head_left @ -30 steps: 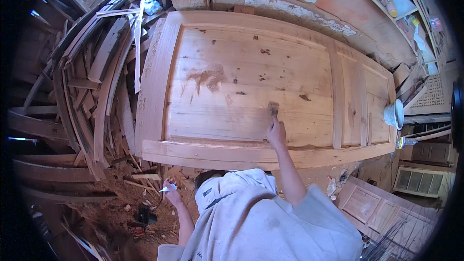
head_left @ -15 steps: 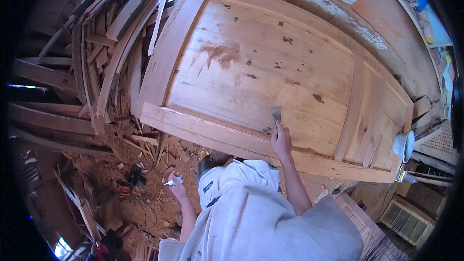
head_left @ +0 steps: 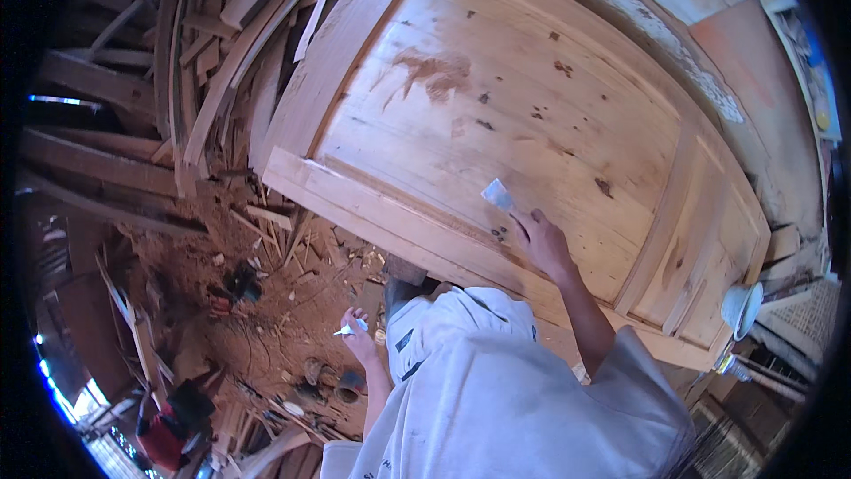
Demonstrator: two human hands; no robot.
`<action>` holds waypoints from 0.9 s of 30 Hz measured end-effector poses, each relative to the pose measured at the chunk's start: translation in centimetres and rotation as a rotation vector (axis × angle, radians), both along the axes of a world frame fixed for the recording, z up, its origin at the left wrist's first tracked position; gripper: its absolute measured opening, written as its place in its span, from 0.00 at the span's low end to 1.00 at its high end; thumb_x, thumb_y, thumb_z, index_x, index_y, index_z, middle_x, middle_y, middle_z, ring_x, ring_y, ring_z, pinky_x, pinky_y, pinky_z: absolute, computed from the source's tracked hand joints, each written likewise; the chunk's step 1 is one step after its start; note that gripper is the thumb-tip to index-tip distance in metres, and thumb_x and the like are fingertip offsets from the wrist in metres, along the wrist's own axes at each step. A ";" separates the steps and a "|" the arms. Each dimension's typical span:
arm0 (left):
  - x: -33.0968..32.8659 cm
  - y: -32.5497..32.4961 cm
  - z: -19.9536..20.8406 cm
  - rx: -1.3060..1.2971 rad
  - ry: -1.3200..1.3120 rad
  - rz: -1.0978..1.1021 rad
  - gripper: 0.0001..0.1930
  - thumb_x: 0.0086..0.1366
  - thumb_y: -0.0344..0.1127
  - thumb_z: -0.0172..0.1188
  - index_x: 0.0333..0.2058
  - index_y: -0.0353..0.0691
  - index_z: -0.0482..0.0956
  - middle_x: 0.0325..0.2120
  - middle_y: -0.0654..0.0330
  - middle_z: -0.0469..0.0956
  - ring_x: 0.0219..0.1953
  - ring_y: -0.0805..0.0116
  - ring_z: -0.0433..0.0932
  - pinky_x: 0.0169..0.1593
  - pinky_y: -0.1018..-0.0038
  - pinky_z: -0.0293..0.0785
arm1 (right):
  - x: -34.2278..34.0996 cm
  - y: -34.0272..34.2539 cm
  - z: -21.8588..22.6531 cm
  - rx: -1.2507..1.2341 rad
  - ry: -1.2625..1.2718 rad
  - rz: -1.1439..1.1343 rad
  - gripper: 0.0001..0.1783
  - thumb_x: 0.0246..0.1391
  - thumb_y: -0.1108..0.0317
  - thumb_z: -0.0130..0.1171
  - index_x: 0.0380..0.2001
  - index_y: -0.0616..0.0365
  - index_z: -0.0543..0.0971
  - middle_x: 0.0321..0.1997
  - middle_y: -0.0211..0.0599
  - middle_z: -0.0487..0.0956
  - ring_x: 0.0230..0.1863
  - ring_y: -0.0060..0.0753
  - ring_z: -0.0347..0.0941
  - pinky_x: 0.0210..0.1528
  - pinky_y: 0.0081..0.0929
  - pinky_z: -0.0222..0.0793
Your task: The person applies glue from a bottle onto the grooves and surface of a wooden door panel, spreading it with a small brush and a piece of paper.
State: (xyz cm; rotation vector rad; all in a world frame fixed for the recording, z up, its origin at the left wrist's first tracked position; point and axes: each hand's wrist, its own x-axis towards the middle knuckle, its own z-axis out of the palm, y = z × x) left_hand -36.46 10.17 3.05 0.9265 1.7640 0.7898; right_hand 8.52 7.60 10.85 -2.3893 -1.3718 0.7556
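I see the right hand [head_left: 542, 244] reaching forward with the arm nearly straight, fingers wrapped around the handle of a putty knife [head_left: 498, 196], whose single flat blade points toward eleven o'clock and rests on the wooden door [head_left: 496, 98]. The blade sits on the large panel, just above the door's near rail, beside a few small dark knots. The left hand [head_left: 359, 342] hangs low at my side, elbow bent, pinching a small white object [head_left: 348, 329] between the fingers; I cannot tell what that object is.

I count one door, lying flat, with one big panel and narrower panels toward three o'clock. A reddish-brown smear [head_left: 433, 71] marks the panel at twelve o'clock. A stack of curved timber strips [head_left: 208, 62] crowds the door's edge at ten o'clock. Sawdust and offcuts [head_left: 266, 284] litter the ground at eight o'clock. One white bowl [head_left: 740, 309] sits off the door's corner at four o'clock. My pale shirt [head_left: 505, 399] hides the ground directly below.
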 end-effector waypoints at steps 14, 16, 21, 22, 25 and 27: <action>-0.8 -2.1 1.6 -0.001 0.053 0.116 0.24 0.72 0.50 0.43 0.51 0.32 0.69 0.42 0.51 0.77 0.40 0.64 0.77 0.43 0.70 0.74 | -0.8 9.2 -1.7 0.015 0.021 0.105 0.18 0.58 0.64 0.52 0.53 0.44 0.74 0.35 0.48 0.75 0.35 0.52 0.75 0.36 0.44 0.72; -0.8 -2.4 1.6 0.014 0.057 0.145 0.24 0.72 0.50 0.43 0.51 0.32 0.69 0.42 0.51 0.77 0.40 0.64 0.77 0.43 0.70 0.74 | -0.7 5.7 -1.5 0.017 0.018 0.132 0.18 0.58 0.64 0.52 0.52 0.44 0.75 0.36 0.49 0.75 0.35 0.51 0.75 0.36 0.43 0.72; -1.7 -3.7 0.5 -0.008 0.025 0.130 0.24 0.73 0.49 0.43 0.51 0.31 0.68 0.41 0.50 0.76 0.40 0.64 0.77 0.45 0.71 0.74 | -3.7 4.4 -1.9 -0.161 0.057 0.118 0.20 0.58 0.64 0.52 0.55 0.43 0.72 0.38 0.50 0.75 0.36 0.52 0.75 0.37 0.44 0.73; -1.6 -3.7 0.2 -0.015 0.020 0.125 0.24 0.73 0.49 0.43 0.51 0.31 0.68 0.41 0.50 0.76 0.40 0.64 0.77 0.45 0.71 0.74 | -4.2 5.1 -2.8 -0.136 0.034 0.114 0.22 0.57 0.63 0.51 0.56 0.42 0.71 0.40 0.49 0.75 0.37 0.53 0.76 0.37 0.47 0.73; -1.8 -3.3 1.1 -0.006 0.029 0.130 0.24 0.73 0.49 0.42 0.51 0.31 0.69 0.41 0.50 0.76 0.41 0.65 0.77 0.45 0.71 0.74 | -5.9 10.9 -4.5 -0.009 0.041 0.108 0.20 0.59 0.64 0.50 0.56 0.44 0.72 0.39 0.50 0.76 0.37 0.55 0.75 0.39 0.48 0.72; -2.3 -2.8 1.1 0.020 0.033 0.140 0.24 0.73 0.49 0.43 0.51 0.31 0.69 0.42 0.50 0.76 0.41 0.64 0.77 0.46 0.71 0.74 | -5.4 15.0 -5.5 0.018 0.045 0.084 0.19 0.60 0.64 0.49 0.55 0.45 0.72 0.38 0.50 0.77 0.39 0.56 0.74 0.42 0.48 0.70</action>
